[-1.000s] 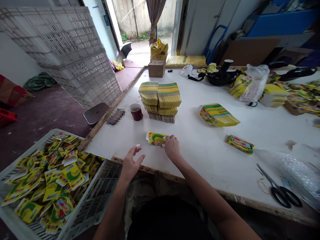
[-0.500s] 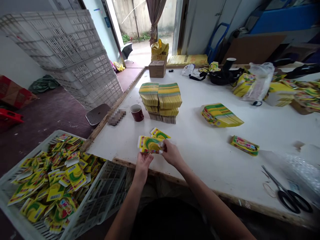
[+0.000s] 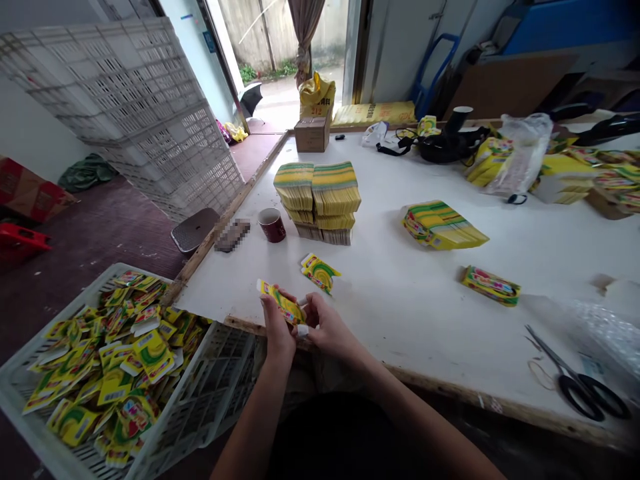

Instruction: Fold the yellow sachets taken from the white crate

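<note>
Near the front edge of the white table, a small yellow-and-green printed carton is held between both my hands. My left hand is closed around its left side, thumb in front and fingers behind. My right hand grips its right end, where a white flap shows at the fingertips. Just beyond lies another flat yellow carton. Farther back, bundled stacks of flat cartons stand beside a dark red mug.
A crate heaped with yellow cartons stands at lower left. To the right are a fanned carton bundle, a narrow carton stack, scissors and bubble wrap. Tall white crates rise at the left.
Both hands have drawn the carton down and left, turning it on a slant. My left hand now wraps its side rather than touching its lower edge. The second carton is more exposed.
</note>
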